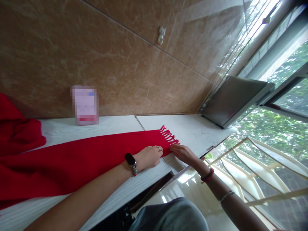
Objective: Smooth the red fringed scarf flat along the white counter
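A long red scarf (pixel 96 154) lies stretched along the pale wood-grain table, its fringe (pixel 169 135) spread at the right end. My left hand (pixel 150 156), with a ring on a finger and a dark watch (pixel 130 159) at the wrist, has curled fingers gripping the scarf's near edge close to that end. Just right of it, my right hand (pixel 184 154) pinches the scarf's near corner beside the fringe; its fingertips are partly hidden. A bunched part of the scarf (pixel 21 131) rises at the far left.
A blurred pinkish-white box (pixel 85 104) stands against the brown tiled wall (pixel 115 64). At the table's far right end is a dark grey panel-like object (pixel 237 101) near the window. A cream slatted rack (pixel 247 170) stands right of the table. My knee (pixel 173 215) is below the near edge.
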The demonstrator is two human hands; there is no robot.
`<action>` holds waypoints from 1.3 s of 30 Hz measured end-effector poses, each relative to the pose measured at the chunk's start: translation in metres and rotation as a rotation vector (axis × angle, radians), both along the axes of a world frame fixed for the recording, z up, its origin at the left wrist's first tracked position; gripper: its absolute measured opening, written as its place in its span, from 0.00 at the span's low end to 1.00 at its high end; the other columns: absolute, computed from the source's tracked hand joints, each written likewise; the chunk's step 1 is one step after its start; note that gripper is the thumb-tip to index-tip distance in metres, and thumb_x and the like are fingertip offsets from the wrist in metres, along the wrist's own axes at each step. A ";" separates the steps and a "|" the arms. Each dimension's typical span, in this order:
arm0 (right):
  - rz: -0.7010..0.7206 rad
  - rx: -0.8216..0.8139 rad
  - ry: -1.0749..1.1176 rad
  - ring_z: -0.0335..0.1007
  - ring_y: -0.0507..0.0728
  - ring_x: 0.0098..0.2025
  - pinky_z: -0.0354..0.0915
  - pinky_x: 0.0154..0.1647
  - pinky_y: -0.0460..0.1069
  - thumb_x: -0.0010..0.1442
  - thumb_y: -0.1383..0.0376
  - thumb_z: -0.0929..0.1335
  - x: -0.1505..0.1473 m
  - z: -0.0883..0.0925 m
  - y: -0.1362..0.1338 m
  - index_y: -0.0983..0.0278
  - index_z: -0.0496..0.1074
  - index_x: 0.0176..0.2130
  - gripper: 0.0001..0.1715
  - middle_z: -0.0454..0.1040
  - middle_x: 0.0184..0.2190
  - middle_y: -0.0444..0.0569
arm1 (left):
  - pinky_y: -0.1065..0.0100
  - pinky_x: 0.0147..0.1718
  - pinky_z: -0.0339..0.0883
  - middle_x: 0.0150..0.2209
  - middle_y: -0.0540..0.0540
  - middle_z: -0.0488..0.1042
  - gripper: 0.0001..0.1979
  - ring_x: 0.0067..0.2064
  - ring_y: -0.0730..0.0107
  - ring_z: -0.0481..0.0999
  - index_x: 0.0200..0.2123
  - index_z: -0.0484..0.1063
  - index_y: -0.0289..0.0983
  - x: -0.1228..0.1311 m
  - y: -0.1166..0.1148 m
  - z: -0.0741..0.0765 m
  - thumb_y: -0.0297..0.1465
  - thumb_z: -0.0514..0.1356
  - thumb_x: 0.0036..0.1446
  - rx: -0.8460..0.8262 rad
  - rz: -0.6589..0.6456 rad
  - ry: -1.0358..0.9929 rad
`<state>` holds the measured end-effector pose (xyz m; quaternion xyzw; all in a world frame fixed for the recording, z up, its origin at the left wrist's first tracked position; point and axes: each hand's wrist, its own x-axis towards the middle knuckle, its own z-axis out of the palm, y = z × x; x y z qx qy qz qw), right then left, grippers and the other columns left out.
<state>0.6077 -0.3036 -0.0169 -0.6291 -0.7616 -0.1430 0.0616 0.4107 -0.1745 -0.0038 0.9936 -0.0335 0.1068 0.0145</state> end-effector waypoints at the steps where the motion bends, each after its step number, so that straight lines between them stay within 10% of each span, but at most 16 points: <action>1: 0.016 0.020 -0.019 0.64 0.52 0.30 0.58 0.32 0.47 0.61 0.71 0.58 0.000 0.001 -0.001 0.64 0.70 0.34 0.13 0.71 0.28 0.48 | 0.64 0.37 0.65 0.42 0.41 0.70 0.10 0.42 0.62 0.70 0.41 0.68 0.32 0.004 -0.001 0.001 0.29 0.51 0.58 -0.002 -0.002 0.012; 5: 0.034 0.148 -0.095 0.65 0.54 0.33 0.57 0.34 0.49 0.61 0.68 0.60 0.001 -0.002 0.000 0.65 0.70 0.33 0.11 0.72 0.28 0.50 | 0.61 0.36 0.66 0.41 0.40 0.71 0.14 0.43 0.57 0.69 0.41 0.69 0.33 0.022 -0.009 0.005 0.36 0.54 0.57 0.027 0.034 0.001; 11: 0.034 0.315 -0.130 0.63 0.54 0.35 0.55 0.34 0.49 0.62 0.69 0.59 -0.002 -0.008 0.003 0.66 0.69 0.32 0.12 0.73 0.31 0.51 | 0.63 0.38 0.65 0.39 0.40 0.70 0.11 0.42 0.61 0.70 0.37 0.69 0.32 0.032 -0.015 -0.008 0.21 0.48 0.57 0.005 0.106 -0.060; 39: 0.024 -0.014 0.086 0.67 0.54 0.37 0.62 0.39 0.50 0.58 0.74 0.60 0.010 0.016 -0.003 0.64 0.72 0.35 0.14 0.74 0.32 0.50 | 0.52 0.54 0.45 0.60 0.40 0.54 0.24 0.61 0.54 0.50 0.56 0.59 0.41 0.021 -0.006 -0.016 0.44 0.43 0.60 -0.145 0.070 0.094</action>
